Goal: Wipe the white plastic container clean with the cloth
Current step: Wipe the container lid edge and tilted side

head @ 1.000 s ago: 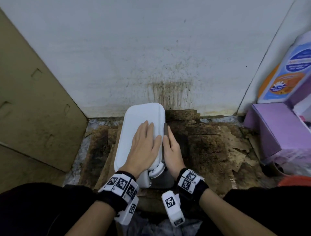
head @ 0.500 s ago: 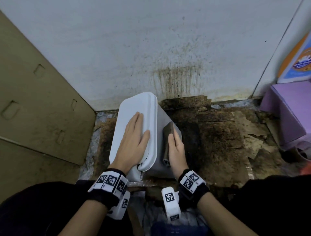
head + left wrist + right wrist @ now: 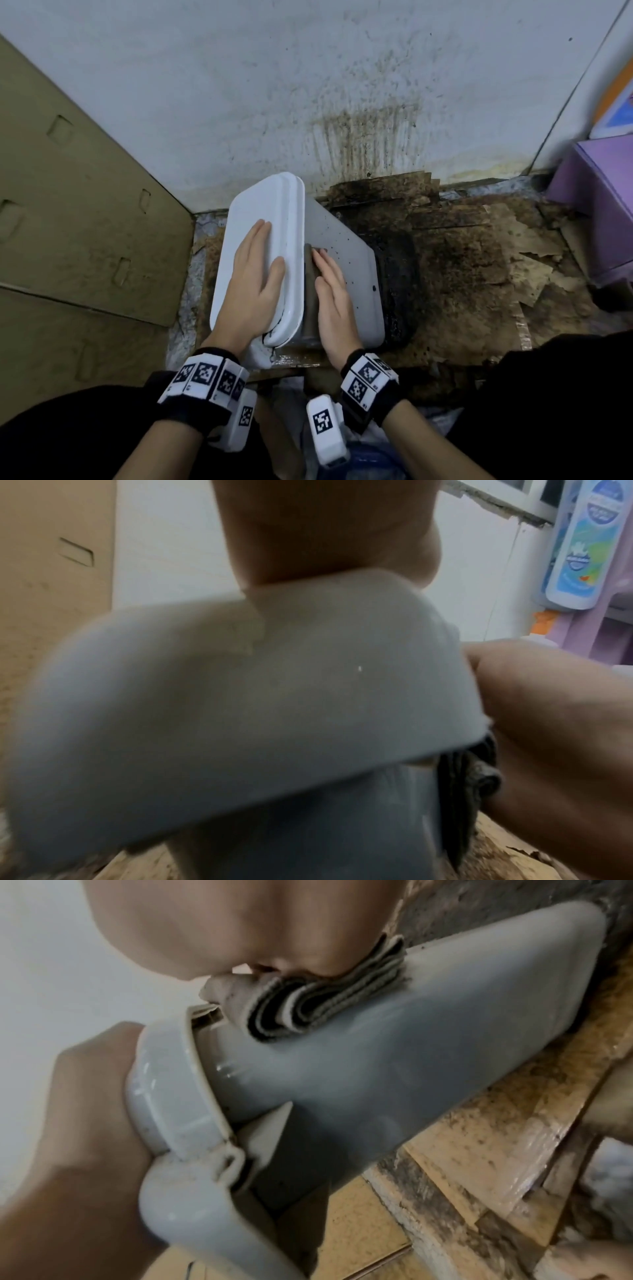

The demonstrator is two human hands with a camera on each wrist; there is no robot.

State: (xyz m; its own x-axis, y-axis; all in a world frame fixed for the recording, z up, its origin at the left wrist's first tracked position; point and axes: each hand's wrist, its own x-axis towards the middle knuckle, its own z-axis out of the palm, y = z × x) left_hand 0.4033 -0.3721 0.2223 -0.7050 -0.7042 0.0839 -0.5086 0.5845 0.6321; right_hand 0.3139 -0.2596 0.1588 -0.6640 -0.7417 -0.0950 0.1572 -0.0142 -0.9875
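The white plastic container [image 3: 346,270] stands on the floor, tipped to the left, so its speckled side wall faces up. My left hand [image 3: 257,274] lies flat on its lid [image 3: 260,205], fingers straight. My right hand [image 3: 332,284] presses a folded grey-brown cloth [image 3: 310,274] against the side wall just under the lid's rim, fingers straight. The right wrist view shows the cloth [image 3: 325,1010] in several folds under my palm on the container [image 3: 411,1056]. In the left wrist view the lid [image 3: 240,696] fills the picture and the cloth [image 3: 472,785] peeks out beside it.
A stained white wall [image 3: 342,85] rises right behind the container. Brown cardboard [image 3: 68,205] leans at the left. Dirty, soaked cardboard sheets [image 3: 462,274] cover the floor. A purple box [image 3: 603,205] and a detergent bottle [image 3: 589,542] stand at the right.
The container has tipped further left, showing much more of its side wall. My right hand has come round onto that wall with the cloth. My left hand stays on the lid.
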